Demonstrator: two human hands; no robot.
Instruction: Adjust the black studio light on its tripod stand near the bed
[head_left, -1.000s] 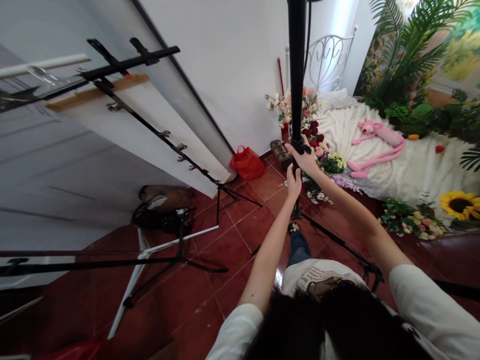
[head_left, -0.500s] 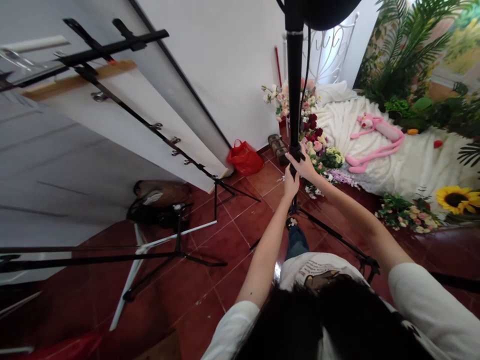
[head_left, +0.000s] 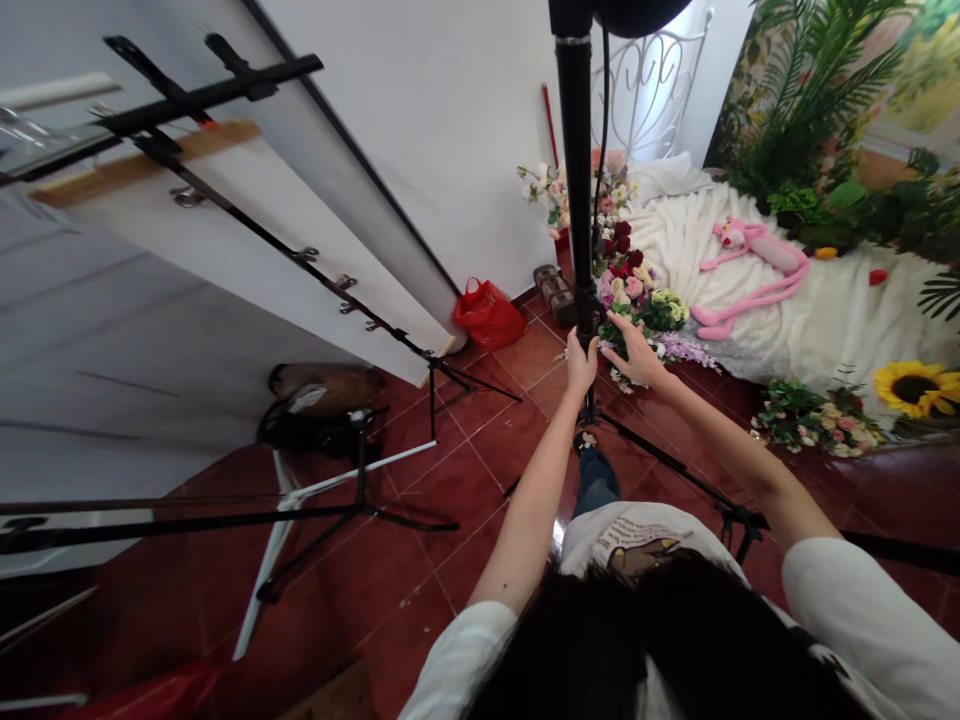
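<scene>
A black light stand (head_left: 577, 180) rises upright in front of me, with a dark rounded lamp head (head_left: 645, 12) at its top and a cable hanging along the pole. My left hand (head_left: 581, 362) is wrapped round the pole just below its locking collar (head_left: 587, 300). Just right of the pole, my right hand (head_left: 636, 352) is off it, fingers spread and nothing in them. The lower pole is partly hidden behind my left hand. One stand leg (head_left: 645, 447) stretches out to the lower right under my right forearm.
To the left stand a clipped white backdrop (head_left: 315, 240) and tripod legs (head_left: 356, 500). A red bag (head_left: 490, 315) rests by the wall. Flowers (head_left: 630, 285), a white cloth (head_left: 840, 320) with a pink plush toy (head_left: 765, 265), and a sunflower (head_left: 911, 388) lie to the right.
My right hand has let go of the pole at the collar and moved right and slightly down, its fingers opening. My left hand stays on the pole.
</scene>
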